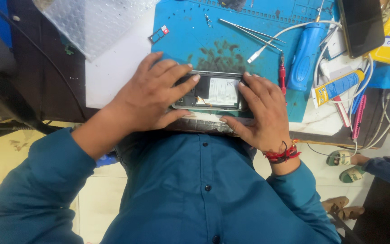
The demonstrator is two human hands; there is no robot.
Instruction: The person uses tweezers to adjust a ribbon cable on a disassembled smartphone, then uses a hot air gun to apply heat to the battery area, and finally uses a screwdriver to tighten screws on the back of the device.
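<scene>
Pressing down on an opened phone (214,91) with both hands, I have it lying flat at the near edge of the blue mat (181,31), just in front of my chest. My left hand (152,97) spreads over its left end, fingers flat on the frame; my right hand (260,108) covers the right end, thumb along the near side. The white battery label shows between them. Tweezers (249,31), a blue tool (305,49) and a glue tube (338,86) lie beyond

Opened phone (215,91) on mat (190,31)
</scene>
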